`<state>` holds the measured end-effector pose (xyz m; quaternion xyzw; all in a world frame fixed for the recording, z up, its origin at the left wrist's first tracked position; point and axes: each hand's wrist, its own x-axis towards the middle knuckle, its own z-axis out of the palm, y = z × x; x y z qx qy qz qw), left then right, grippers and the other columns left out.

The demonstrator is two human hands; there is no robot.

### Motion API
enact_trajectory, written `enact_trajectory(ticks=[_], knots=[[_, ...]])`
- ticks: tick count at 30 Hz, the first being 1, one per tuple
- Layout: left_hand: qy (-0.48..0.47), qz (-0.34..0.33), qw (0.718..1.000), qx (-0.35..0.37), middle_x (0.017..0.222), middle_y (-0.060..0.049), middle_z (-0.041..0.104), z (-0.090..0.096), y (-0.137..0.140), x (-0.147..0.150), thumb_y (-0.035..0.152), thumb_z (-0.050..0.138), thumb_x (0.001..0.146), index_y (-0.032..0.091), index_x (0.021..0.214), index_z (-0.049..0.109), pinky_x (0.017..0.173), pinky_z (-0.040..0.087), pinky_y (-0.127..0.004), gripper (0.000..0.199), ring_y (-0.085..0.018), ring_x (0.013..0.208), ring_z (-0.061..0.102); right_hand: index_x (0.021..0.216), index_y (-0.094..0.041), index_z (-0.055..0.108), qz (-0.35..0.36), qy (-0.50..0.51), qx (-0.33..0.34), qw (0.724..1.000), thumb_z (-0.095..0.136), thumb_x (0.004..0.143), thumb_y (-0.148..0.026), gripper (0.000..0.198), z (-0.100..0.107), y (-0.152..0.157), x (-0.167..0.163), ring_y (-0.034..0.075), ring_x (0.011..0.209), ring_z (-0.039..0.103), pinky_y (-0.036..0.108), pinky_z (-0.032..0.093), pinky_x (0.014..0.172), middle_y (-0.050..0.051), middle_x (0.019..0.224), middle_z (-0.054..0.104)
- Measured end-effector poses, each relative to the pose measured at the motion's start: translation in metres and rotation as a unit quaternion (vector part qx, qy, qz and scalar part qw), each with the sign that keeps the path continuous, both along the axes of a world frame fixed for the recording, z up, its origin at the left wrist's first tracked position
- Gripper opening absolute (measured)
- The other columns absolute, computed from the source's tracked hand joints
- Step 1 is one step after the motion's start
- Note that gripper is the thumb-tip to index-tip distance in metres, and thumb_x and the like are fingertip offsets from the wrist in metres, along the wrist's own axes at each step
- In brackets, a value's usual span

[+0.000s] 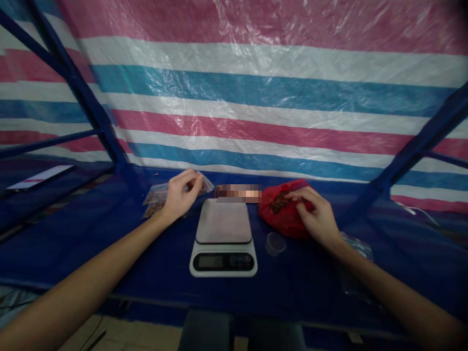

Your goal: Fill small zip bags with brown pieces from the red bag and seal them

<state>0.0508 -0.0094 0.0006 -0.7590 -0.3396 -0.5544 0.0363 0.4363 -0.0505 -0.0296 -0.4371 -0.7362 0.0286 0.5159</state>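
Observation:
My left hand (183, 194) is at the back left, its fingers curled in a pinch at the edge of a clear zip bag (206, 183). Beside and under that hand lie more clear bags with brown bits (155, 201). On the right, my right hand (317, 214) is over an opened red bag (288, 225). Its fingertips reach the dried brown pieces (279, 202) inside, with thumb and fingers apart. Between the hands stands a white kitchen scale (224, 222) with nothing on its plate; the display digits are too dim to read.
A small clear cup (275, 243) is right of the scale. Behind the scale lies a partly blurred brown packet (239, 193). Clear plastic bags (360, 246) lie under my right forearm. A phone (41, 177) is at far left. Blue metal bars (78, 90) and a striped sheet (256, 92) enclose the blue table.

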Motion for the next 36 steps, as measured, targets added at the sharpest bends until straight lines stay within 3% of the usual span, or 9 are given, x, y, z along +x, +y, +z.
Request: enact_trajectory(ticks=[4, 12, 16, 20, 24, 28, 31, 36], knots=[[0.013, -0.008, 1.000, 0.012, 0.069, -0.002, 0.060, -0.003, 0.009, -0.005, 0.035, 0.059, 0.105, 0.020, 0.077, 0.073, 0.064, 0.041, -0.031, 0.035, -0.015, 0.065, 0.054, 0.090, -0.023, 0.078, -0.016, 0.017, 0.008, 1.000, 0.052, 0.079, -0.010, 0.031, 0.000, 0.007, 0.004, 0.021, 0.084, 0.067, 0.035, 0.052, 0.080, 0.004, 0.089, 0.072], [-0.094, -0.022, 0.995, -0.020, 0.066, 0.000, 0.054, 0.008, 0.007, -0.001, 0.036, 0.070, 0.093, 0.020, 0.071, 0.073, 0.067, 0.038, -0.031, 0.027, -0.015, 0.064, 0.049, 0.089, -0.020, 0.078, -0.051, 0.016, 0.040, 0.998, 0.052, 0.078, -0.015, 0.029, 0.005, 0.015, 0.012, 0.022, 0.080, 0.065, 0.037, 0.050, 0.076, 0.006, 0.087, 0.070], [-0.140, -0.034, 0.989, -0.030, 0.070, -0.001, 0.059, 0.016, -0.003, 0.013, 0.042, 0.071, 0.093, 0.020, 0.074, 0.074, 0.068, 0.042, -0.031, 0.029, -0.016, 0.066, 0.051, 0.095, -0.020, 0.078, -0.053, 0.014, 0.107, 0.993, 0.052, 0.083, -0.013, 0.030, 0.027, 0.003, 0.005, 0.024, 0.085, 0.063, 0.038, 0.049, 0.079, 0.006, 0.088, 0.068], [-0.179, -0.077, 0.980, -0.050, 0.074, -0.003, 0.066, 0.031, -0.006, 0.042, 0.050, 0.070, 0.093, 0.018, 0.079, 0.073, 0.062, 0.043, -0.029, 0.034, -0.015, 0.063, 0.056, 0.103, -0.020, 0.076, 0.030, -0.024, 0.163, 0.986, 0.052, 0.093, -0.013, 0.028, 0.058, -0.019, -0.038, 0.021, 0.085, 0.061, 0.036, 0.048, 0.080, 0.006, 0.093, 0.067], [-0.181, -0.174, 0.962, -0.108, 0.064, 0.000, 0.062, 0.054, -0.008, 0.077, 0.051, 0.074, 0.089, 0.017, 0.079, 0.071, 0.053, 0.041, -0.027, 0.035, -0.012, 0.053, 0.053, 0.116, -0.022, 0.071, 0.148, -0.032, 0.061, 0.987, 0.060, 0.101, -0.028, 0.020, 0.075, -0.021, -0.108, 0.019, 0.080, 0.061, 0.032, 0.047, 0.075, 0.002, 0.090, 0.067], [-0.196, -0.238, 0.940, -0.145, 0.063, 0.001, 0.061, 0.069, -0.007, 0.091, 0.051, 0.080, 0.083, 0.017, 0.073, 0.066, 0.050, 0.040, -0.025, 0.037, -0.011, 0.052, 0.053, 0.091, -0.023, 0.058, 0.208, 0.084, -0.001, 0.975, 0.062, 0.101, -0.042, 0.021, 0.074, 0.007, -0.149, 0.017, 0.069, 0.057, 0.031, 0.044, 0.066, -0.001, 0.078, 0.061], [-0.186, -0.242, 0.933, -0.189, 0.054, 0.004, 0.054, 0.063, -0.004, 0.087, 0.053, 0.077, 0.087, 0.019, 0.073, 0.062, 0.047, 0.035, -0.024, 0.040, -0.010, 0.046, 0.048, 0.082, -0.026, 0.047, 0.203, 0.156, -0.021, 0.967, 0.064, 0.099, -0.049, 0.033, 0.067, 0.022, -0.148, 0.017, 0.064, 0.055, 0.031, 0.043, 0.062, -0.003, 0.072, 0.057], [-0.132, -0.266, 0.925, -0.236, 0.053, 0.002, 0.056, 0.035, -0.005, 0.091, 0.059, 0.078, 0.084, 0.018, 0.074, 0.065, 0.046, 0.036, -0.025, 0.043, -0.012, 0.045, 0.050, 0.091, -0.025, 0.054, 0.235, 0.150, -0.075, 0.957, 0.066, 0.096, -0.058, 0.035, 0.050, 0.021, -0.133, 0.019, 0.067, 0.065, 0.031, 0.050, 0.062, 0.000, 0.075, 0.067]])
